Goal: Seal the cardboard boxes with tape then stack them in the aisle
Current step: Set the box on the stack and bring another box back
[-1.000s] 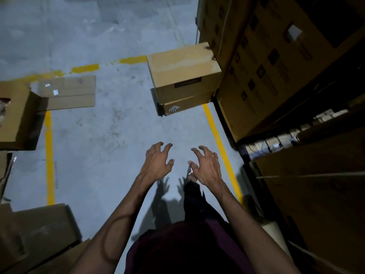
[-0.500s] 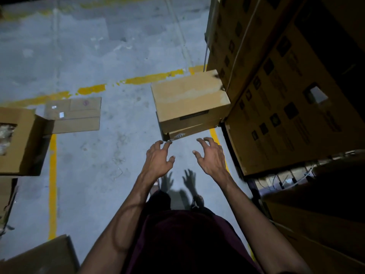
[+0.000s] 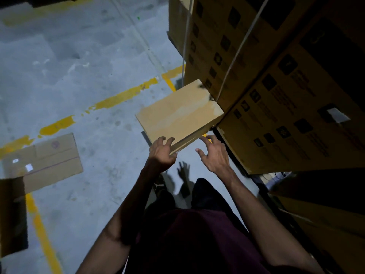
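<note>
The fingers of the left hand are spread wide and slightly hooked, their tips at the near edge of the sealed cardboard box; whether they actually press on it cannot be told. The fingers of the right hand are also splayed wide and hold nothing, hovering just off the box's near right corner. Half a second ago both hands hung short of the box, over bare floor; now they have reached its near edge, and the box sits lower and nearer the middle of the view as the person has stepped closer. That box is closed, with a pale strip of tape along its top, and it seems to rest on a second box, of which only a sliver of front face shows under the left hand. Both stand on the grey concrete floor, pushed against the tall stack of printed cartons on the right, which is bound with two pale straps. Counted: two small boxes at the hands, one flattened sheet of cardboard lying well apart on the left, and one open box at the left edge. Worn yellow lines cross the floor beyond and beside them.
</note>
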A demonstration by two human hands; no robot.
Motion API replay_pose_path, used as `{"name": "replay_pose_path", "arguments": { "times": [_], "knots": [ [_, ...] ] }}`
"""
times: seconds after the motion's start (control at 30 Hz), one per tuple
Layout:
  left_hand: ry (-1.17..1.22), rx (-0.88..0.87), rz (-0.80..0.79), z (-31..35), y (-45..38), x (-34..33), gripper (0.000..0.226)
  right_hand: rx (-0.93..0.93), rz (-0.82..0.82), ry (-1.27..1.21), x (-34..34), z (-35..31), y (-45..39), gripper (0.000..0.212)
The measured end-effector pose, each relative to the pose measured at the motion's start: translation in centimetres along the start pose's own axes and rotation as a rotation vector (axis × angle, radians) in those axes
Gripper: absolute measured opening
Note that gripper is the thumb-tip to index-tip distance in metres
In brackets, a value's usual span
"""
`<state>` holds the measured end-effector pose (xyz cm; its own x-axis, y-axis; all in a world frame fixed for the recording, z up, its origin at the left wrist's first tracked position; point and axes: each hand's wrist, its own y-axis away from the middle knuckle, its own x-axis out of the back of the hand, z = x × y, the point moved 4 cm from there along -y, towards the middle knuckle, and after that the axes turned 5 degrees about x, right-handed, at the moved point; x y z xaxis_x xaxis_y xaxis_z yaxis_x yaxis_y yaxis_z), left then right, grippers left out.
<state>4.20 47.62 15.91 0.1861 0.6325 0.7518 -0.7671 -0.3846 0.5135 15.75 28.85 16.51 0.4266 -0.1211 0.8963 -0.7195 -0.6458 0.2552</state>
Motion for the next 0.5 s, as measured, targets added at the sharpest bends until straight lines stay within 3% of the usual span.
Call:
{"name": "replay_pose_path", "arguments": {
  "times": [0.3, 0.5],
  "knots": [
    [-0.089, -0.085, -0.013, 0.9, -9.8, 5.4, 0.070, -0.088, -0.030, -0.034, -0.5, -0.8, -8.8, 0.050],
    [-0.336, -0.151, -0.098, 1.7, -17.2, 9.2, 0.060, -0.157, 0.032, -0.145, -2.5, 0.0, -15.9, 0.050]
  ]
}}
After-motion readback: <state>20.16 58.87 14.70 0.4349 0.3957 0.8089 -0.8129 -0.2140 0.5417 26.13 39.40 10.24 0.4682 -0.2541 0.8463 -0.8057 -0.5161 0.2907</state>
